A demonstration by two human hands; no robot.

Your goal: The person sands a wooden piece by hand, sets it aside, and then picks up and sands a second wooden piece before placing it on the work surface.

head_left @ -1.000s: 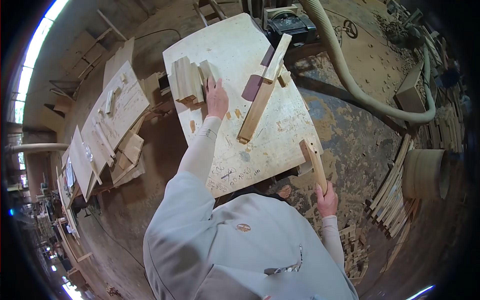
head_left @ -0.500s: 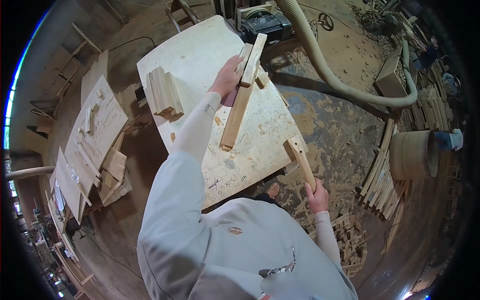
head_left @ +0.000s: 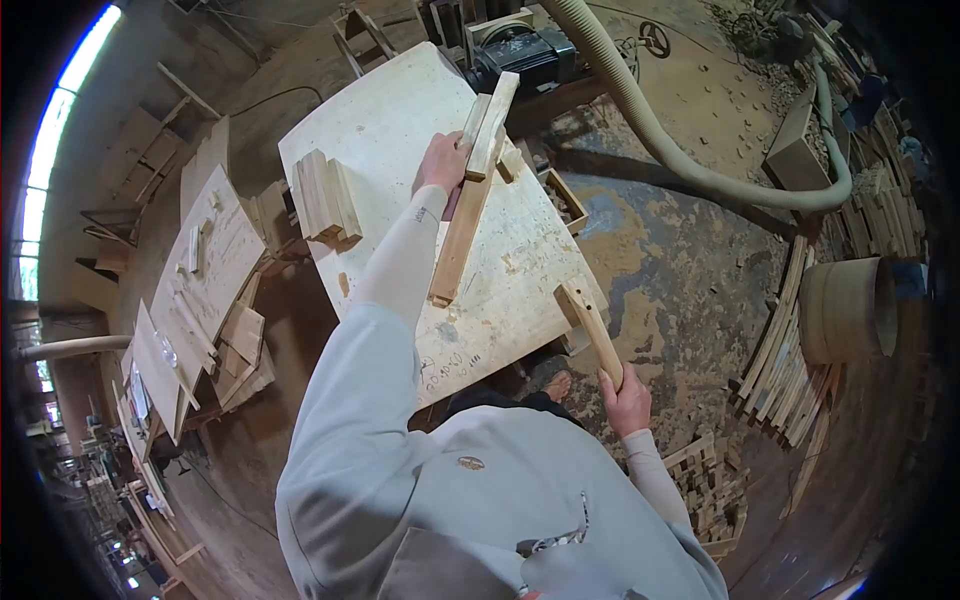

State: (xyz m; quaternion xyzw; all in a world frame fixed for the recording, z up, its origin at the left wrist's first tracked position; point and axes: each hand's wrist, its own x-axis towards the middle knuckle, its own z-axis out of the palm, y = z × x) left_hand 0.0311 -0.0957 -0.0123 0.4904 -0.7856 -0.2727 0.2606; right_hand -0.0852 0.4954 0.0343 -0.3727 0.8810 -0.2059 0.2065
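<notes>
My left hand (head_left: 440, 163) is closed around a short wooden piece (head_left: 477, 135) near the far edge of the pale work table. That piece lies against a longer curved wooden piece (head_left: 495, 125). Beneath them a long straight wooden bar (head_left: 460, 245) slants across the tabletop towards me. My right hand (head_left: 627, 402) grips the handle of what looks like a wooden mallet (head_left: 597, 335), its block-shaped head beside the table's near right edge. The left fingertips are partly hidden by the wood.
A stack of wooden pieces (head_left: 325, 200) sits on the left of the table (head_left: 385, 120). Behind the table is a black motor (head_left: 525, 58). A thick ribbed hose (head_left: 660, 150) curves past on the right. Boards (head_left: 205, 240) stand left; piled strips (head_left: 785, 375) and a drum (head_left: 845, 310) are right.
The view has shifted slightly, showing more of a small wooden box beyond the table's right edge. Both hands keep their holds, with little visible movement relative to the table.
</notes>
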